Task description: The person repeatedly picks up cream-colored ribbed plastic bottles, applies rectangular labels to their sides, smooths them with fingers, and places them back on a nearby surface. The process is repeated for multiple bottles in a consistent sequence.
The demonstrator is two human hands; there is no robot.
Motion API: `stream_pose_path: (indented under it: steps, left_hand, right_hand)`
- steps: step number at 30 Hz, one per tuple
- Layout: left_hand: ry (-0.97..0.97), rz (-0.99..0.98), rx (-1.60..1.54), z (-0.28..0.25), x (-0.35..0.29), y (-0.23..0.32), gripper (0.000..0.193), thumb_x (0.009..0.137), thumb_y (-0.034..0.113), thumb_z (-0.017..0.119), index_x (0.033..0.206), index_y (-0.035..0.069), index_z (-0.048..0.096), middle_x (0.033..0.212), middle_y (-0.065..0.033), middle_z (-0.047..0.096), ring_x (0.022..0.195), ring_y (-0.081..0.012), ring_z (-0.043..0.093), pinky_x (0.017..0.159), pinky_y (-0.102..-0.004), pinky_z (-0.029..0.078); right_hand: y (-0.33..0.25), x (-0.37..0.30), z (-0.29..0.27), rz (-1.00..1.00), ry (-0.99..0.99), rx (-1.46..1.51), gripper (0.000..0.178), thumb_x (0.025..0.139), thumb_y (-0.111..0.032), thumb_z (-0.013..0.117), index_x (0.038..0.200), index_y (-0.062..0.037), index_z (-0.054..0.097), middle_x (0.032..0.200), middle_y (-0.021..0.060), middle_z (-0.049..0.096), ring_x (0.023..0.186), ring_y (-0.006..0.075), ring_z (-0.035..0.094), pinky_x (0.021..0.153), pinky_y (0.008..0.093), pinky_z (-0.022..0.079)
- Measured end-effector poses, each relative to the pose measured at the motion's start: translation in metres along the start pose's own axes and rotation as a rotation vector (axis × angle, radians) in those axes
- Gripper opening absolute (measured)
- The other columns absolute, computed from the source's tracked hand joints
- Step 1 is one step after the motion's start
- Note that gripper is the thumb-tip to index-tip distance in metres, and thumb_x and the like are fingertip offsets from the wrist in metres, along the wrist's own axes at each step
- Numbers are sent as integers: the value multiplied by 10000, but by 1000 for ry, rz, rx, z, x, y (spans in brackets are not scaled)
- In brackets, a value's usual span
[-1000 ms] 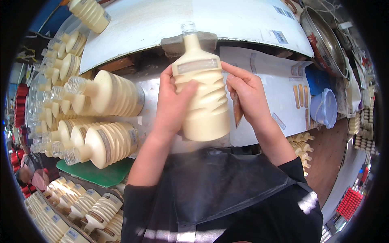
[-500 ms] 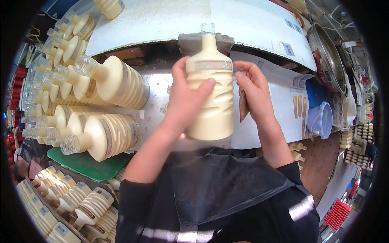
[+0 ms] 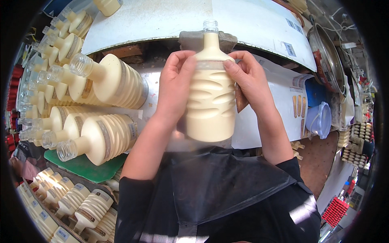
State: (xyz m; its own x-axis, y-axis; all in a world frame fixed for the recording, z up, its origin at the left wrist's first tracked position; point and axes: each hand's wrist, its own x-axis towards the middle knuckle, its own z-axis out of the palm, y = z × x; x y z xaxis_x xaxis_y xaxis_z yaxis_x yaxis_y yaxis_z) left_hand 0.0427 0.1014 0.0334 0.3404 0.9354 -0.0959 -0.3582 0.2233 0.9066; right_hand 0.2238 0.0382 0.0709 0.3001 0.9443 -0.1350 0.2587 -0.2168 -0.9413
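Note:
A cream bottle [image 3: 210,123] with wavy ridges and a clear glass neck lies in front of me, neck pointing away. Its neck end is by a grey block [image 3: 190,41]. Across its shoulder runs a pale band [image 3: 210,65], like a label strip. My left hand [image 3: 175,83] grips the left side of the bottle, thumb at the band's left end. On the opposite side, my right hand [image 3: 252,79] presses its thumb on the band's right end. From under the right palm sticks a flat brown pointed piece [image 3: 241,100], perhaps a scraper; its upper part is hidden.
Several similar cream bottles [image 3: 115,83] lie stacked at the left, above a green board [image 3: 85,165]. More fill a crate at the lower left. At the right are brown label strips [image 3: 299,106] on a white sheet [image 3: 259,125] and a pale blue bucket [image 3: 320,120].
My left hand has shifted up from the bottle's middle to the band's left end. My right thumb has come onto the band's right end. The bottle stays nearly in place.

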Motion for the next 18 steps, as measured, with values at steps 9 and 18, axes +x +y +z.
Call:
stream_pose_path:
  steps: [9, 18]
  left_hand:
    - [13, 30, 40, 2, -1, -1, 219, 1084, 229, 570, 1194, 45, 616, 1069, -38, 674, 954, -80, 616, 859, -253, 527]
    - [-14, -53, -80, -2, -6, 1, 300, 1107, 256, 497, 1313, 47, 558, 1191, -66, 640, 1045, -106, 603, 929, -281, 511]
  right_hand:
    - [3, 2, 4, 0, 47, 81, 413, 900, -341, 758, 1129, -12, 655, 764, -34, 552, 700, 48, 501, 624, 228, 418]
    - [6, 1, 6, -10, 69, 76, 420, 899, -335, 760, 1141, -9, 653, 761, -49, 541, 698, 44, 490, 617, 225, 402]
